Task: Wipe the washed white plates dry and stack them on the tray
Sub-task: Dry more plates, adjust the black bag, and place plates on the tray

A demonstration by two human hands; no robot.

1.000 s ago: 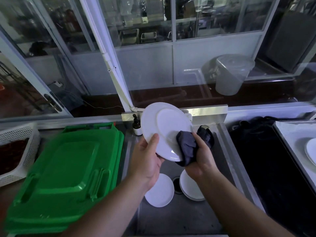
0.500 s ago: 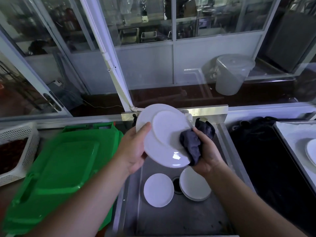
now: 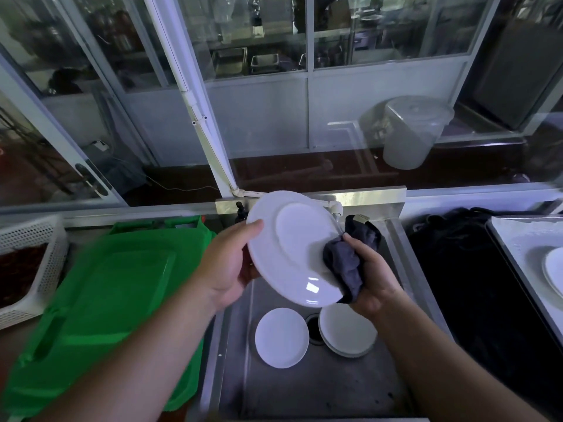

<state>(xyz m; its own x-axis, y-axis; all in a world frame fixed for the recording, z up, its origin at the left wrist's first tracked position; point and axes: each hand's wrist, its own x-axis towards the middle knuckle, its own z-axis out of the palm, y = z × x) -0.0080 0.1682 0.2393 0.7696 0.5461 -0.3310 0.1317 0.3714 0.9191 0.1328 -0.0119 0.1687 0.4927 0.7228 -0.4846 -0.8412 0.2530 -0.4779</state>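
Tilting above the sink (image 3: pixel 304 391), underside toward the camera, a white plate (image 3: pixel 292 248) pinched at its left rim by the left hand (image 3: pixel 227 269), thumb over the edge, and rubbed along its right rim with a dark cloth (image 3: pixel 344 263) bunched in the right hand (image 3: pixel 370 275). Probably stiff, breakable and slick while damp, so best gripped at the rim. Waiting on the sink floor: one plate (image 3: pixel 281 338) and a small stack (image 3: pixel 348 332); at the right edge, a tray (image 3: pixel 518 239) already carrying a plate (image 3: pixel 554 269).
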